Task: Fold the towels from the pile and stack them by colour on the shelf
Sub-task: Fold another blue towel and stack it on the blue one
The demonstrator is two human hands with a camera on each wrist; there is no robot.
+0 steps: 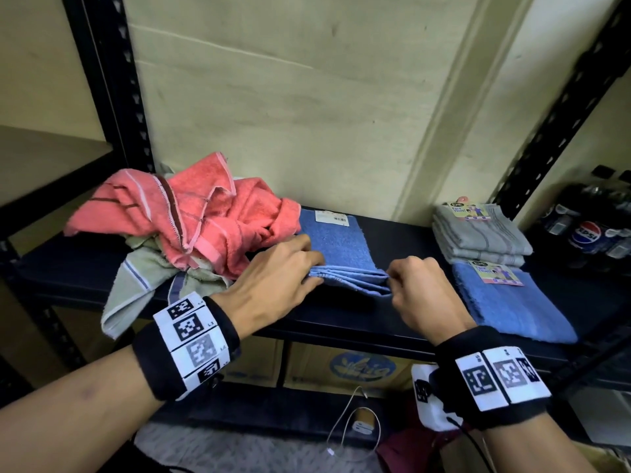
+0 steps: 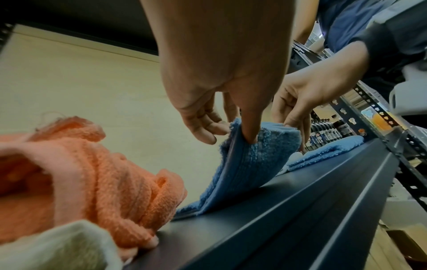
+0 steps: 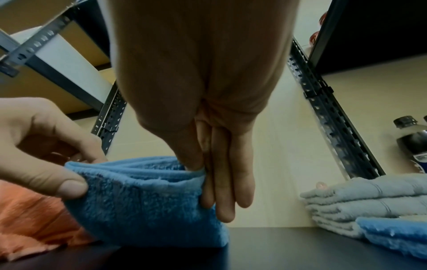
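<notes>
At the left end of the dark shelf (image 1: pixel 403 240) lies the unfolded pile (image 1: pixel 191 220) of coral and pale green towels, one green corner (image 1: pixel 119 302) hanging over the shelf's front edge and the coral heap touching the left side of the blue towel (image 1: pixel 336 247) in the middle. The left hand (image 1: pixel 273 285) pinches that towel's near-left corner, thumb on the front face and fingers (image 2: pixel 208 126) curled behind the layered edges, as the left wrist view shows. The towel is doubled over several times, its stacked edges raised off the shelf along the front while its far part lies flat, a paper label near the back wall. The right hand (image 1: pixel 420 288) pinches the near-right corner, thumb tucked into the fold and fingers (image 3: pixel 228 191) pressed together straight down the outer face. To the right of that hand a bare strip of shelf runs back to the wall. Beyond it sits a folded blue towel (image 1: pixel 512 308) near the front edge, just in front of and touching a stack of folded grey towels (image 1: pixel 478 233) nearer the wall. Dark soda bottles (image 1: pixel 587 227) stand past the black upright post on the far right.
</notes>
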